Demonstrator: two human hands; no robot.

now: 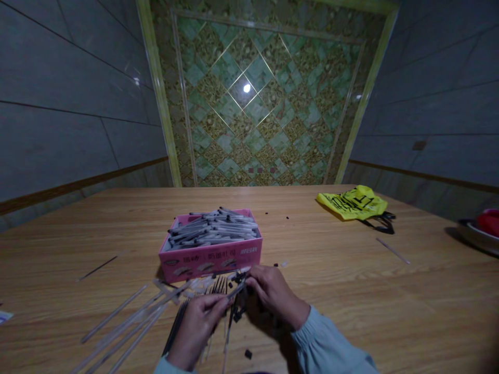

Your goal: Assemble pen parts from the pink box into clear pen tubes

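In front of a pink box (210,259) filled with many thin grey tubes with dark ends (214,228), both my hands meet over the table. My left hand (202,319) pinches one end of a thin greyish tube (236,291). The fingers of my right hand (268,288) are closed at the tube's other end. Under and between the hands lie thin dark rods (220,284) and small black pieces (237,314). Long clear tubes (132,332) spread over the table left of my left hand, beside some clear plastic pieces (200,284).
A yellow bag (353,202) with black print and dark straps lies at the back right. A bowl (481,236) with something red stands at the right edge. Single thin sticks lie at the left (97,267) and right (393,251) on the wooden table (351,291).
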